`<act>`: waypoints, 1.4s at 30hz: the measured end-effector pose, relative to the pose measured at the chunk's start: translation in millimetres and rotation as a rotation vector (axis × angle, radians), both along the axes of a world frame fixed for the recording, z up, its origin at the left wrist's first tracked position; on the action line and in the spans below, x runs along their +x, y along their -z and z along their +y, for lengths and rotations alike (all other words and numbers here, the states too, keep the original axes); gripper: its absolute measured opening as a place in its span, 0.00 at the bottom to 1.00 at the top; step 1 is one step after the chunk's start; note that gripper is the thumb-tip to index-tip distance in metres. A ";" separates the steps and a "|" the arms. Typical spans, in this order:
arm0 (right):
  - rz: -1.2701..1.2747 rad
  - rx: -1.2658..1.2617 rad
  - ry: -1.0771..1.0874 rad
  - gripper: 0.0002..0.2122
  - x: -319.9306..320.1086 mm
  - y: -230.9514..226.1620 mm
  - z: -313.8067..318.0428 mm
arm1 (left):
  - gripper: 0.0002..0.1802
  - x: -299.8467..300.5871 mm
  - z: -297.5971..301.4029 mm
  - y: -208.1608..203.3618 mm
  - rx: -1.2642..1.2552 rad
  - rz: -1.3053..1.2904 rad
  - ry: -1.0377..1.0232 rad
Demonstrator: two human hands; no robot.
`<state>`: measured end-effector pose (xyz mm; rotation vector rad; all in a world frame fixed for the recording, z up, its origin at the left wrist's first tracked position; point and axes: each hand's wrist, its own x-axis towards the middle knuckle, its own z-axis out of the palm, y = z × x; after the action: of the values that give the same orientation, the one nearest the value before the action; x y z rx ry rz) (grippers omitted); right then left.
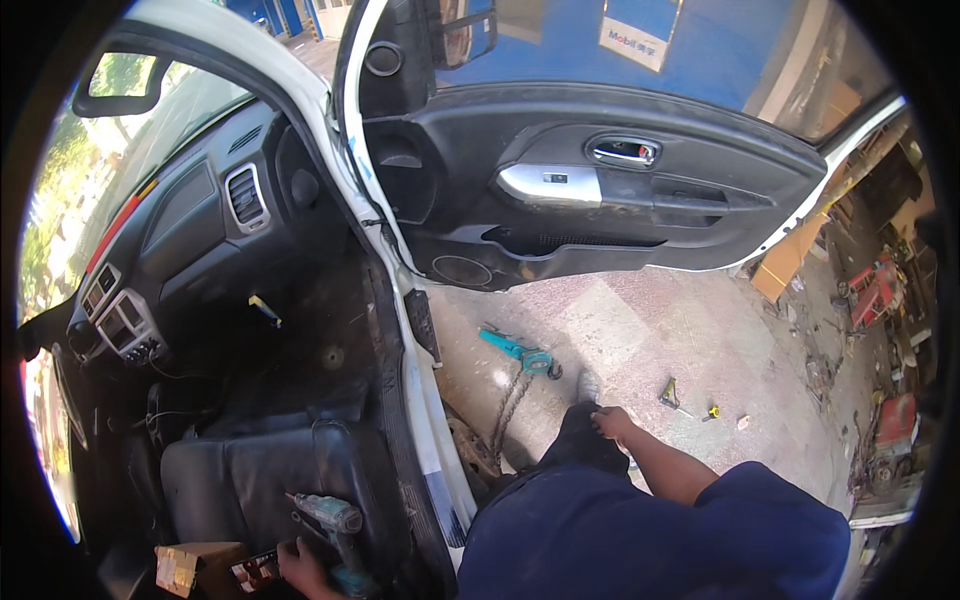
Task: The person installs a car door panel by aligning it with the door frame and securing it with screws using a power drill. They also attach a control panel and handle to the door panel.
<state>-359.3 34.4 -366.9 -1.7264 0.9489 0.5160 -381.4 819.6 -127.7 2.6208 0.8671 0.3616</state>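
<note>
My left hand (303,570) is at the lower edge, over the black seat (250,470), its fingers closed at the edge of a phone (255,572) with a lit screen. Beside it lies a teal cordless impact driver (335,515), with a wrench (305,522) partly under it. An open cardboard box (185,568) sits left of the phone. My right hand (612,423) is closed against my dark trouser leg (575,440); whether it pinches the cloth or something else is hidden.
A vehicle door (600,180) stands wide open ahead. On the floor lie a teal lever chain hoist (520,352) with its chain, a yellow-and-black tool (672,393) and a small yellow item (711,412). A yellow-handled tool (265,310) lies in the footwell. Red equipment (875,295) and clutter are at right.
</note>
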 end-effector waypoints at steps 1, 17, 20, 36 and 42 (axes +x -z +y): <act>0.012 0.022 0.024 0.15 -1.1 -1.1 1.1 | 0.14 4.8 -3.3 -2.3 0.048 -0.057 0.055; -0.431 0.040 -0.432 0.18 106.3 -113.9 122.4 | 0.40 22.8 -134.1 -98.8 -0.336 0.347 0.255; -0.473 0.022 -0.591 0.18 111.4 -137.0 140.4 | 0.45 25.3 -142.6 -101.1 -0.251 0.364 0.211; -1.138 0.612 -0.983 0.35 121.2 -367.2 209.1 | 0.29 60.6 -314.5 -235.0 -0.412 -0.241 0.463; -1.129 0.416 -0.766 0.39 112.9 -368.9 177.5 | 0.59 138.0 -440.4 -221.6 -0.385 0.064 0.936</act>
<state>-246.4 211.9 1.9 -1.5741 -0.6017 0.1120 -243.3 379.2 93.9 2.3516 -0.3031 -0.1348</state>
